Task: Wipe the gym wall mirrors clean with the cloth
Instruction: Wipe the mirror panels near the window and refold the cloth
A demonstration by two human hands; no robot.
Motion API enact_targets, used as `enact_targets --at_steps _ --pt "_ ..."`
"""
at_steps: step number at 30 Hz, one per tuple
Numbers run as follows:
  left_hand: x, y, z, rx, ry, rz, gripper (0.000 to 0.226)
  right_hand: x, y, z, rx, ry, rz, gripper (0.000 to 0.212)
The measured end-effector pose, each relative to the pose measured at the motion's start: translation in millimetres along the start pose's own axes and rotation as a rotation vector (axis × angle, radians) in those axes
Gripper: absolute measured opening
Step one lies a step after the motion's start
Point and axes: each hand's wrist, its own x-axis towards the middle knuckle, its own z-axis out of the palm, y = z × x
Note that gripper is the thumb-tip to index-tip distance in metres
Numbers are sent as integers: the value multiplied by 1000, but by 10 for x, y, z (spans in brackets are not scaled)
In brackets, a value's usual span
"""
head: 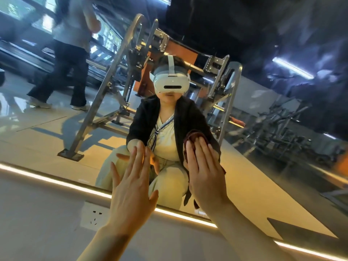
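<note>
Dark red cloth (195,137) lies flat against the wall mirror (263,129); bunched.

A wall mirror (244,166) is seen from close up. A dark red cloth (195,137) is pressed flat against the glass by the right hand (204,172), fingers straight. The left hand (131,187) is held open beside it. A lit strip (56,180) and a white wall socket (95,216) are seen below the mirror.

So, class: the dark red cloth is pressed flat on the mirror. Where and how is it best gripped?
Probably by its top edge, which shows above the fingers of the right hand. The cloth lies flat against the mirror, so curl the fingers over that edge from above and pinch it against the palm.
</note>
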Motion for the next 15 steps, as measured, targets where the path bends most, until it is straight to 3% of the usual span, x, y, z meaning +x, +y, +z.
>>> enact_targets --at_steps 6,11,15 --pt "3 31 -50 -19 -74 -19 122 611 -98 12 58 117 181 49" --pt "-29 171 -161 -170 -8 -88 115 -215 94 35 -48 -79 -65 59" --pt "1 331 -330 -168 87 70 125 309 480 -35 50 77 184 62"
